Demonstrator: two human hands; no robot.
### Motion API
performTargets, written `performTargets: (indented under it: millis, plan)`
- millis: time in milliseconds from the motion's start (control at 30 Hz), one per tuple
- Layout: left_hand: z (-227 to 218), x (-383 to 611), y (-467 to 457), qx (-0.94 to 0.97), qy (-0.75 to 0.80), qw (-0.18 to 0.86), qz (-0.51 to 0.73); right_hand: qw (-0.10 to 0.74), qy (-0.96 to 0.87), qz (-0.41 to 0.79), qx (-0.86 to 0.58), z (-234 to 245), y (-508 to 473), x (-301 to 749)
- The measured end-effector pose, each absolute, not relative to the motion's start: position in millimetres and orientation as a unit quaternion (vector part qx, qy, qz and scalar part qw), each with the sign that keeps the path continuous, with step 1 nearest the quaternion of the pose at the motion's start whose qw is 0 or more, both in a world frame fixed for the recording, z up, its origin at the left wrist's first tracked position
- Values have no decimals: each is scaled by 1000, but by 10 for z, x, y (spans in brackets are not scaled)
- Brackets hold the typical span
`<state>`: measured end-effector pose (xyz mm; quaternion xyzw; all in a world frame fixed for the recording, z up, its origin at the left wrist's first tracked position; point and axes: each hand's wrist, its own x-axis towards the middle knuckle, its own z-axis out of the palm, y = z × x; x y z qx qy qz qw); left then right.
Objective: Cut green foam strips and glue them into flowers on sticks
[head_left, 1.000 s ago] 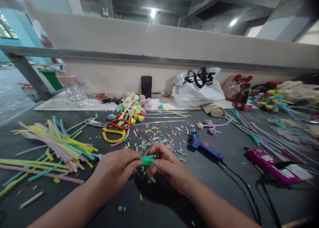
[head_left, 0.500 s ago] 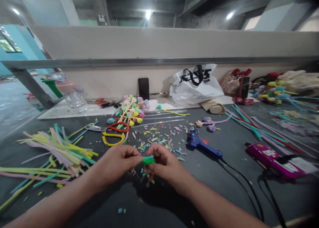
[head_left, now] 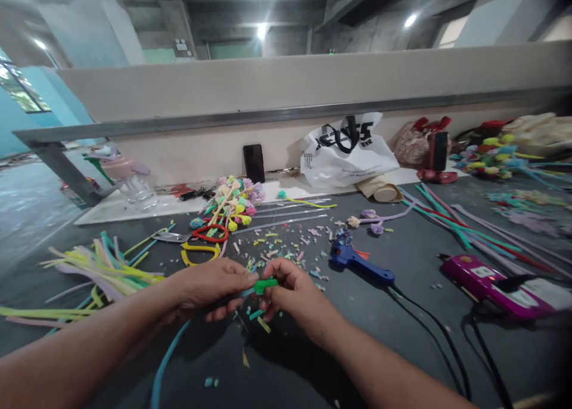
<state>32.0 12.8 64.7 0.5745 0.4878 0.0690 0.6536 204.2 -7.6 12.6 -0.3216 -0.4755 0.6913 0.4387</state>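
In the head view, my left hand (head_left: pixel 212 284) pinches a blue pipe cleaner (head_left: pixel 166 358), whose tail curves down toward the bottom edge. My right hand (head_left: pixel 297 296) has a small bright green piece of fuzzy pipe cleaner (head_left: pixel 265 286) between thumb and fingers. The blue end meets the green piece between my hands; whether they are joined I cannot tell. Beneath them lie short cut snippets (head_left: pixel 263 324). A blue glue gun (head_left: pixel 361 263) rests to the right of my right hand. Scissors (head_left: pixel 201 242) with red and yellow handles lie beyond my left hand.
Bundled pipe cleaners (head_left: pixel 93 263) lie at the left. Finished pipe-cleaner flowers (head_left: pixel 232 203), clear glue sticks (head_left: pixel 286 221) and a phone (head_left: pixel 254 162) are farther back. A white bag (head_left: pixel 348 153) leans on the partition. At right sits a magenta device (head_left: pixel 496 287) with black cables.
A blue pipe cleaner now shows in my left hand, its end brought to the green piece. My right hand keeps the green piece in nearly the same spot. The view has tilted slightly.
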Motion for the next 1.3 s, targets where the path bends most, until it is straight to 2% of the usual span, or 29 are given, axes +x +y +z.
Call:
performTargets:
  millis: [367, 600, 700, 800, 933, 1133, 1300]
  plan:
    - [279, 233, -2, 400, 452, 793, 83, 350, -507, 704, -352, 110, -53, 2047]
    - [159, 226, -39, 410, 433, 795, 108, 337, -485, 702, -398, 63, -19, 2032]
    - [182, 244, -69, 502, 471, 714, 131, 344, -483, 692, -411, 60, -8, 2034]
    - [239, 245, -115, 661, 507, 529, 160, 353, -476, 683, -427, 63, 1, 2041]
    - [234, 239, -184, 815, 469, 297, 167, 353, -471, 677, -441, 55, 3, 2036]
    - [92, 261, -210, 883, 438, 137, 93, 349, -459, 678, -456, 37, -2, 2012]
    - [107, 262, -209, 899, 425, 93, 47, 358, -445, 681, -458, 37, -7, 1994]
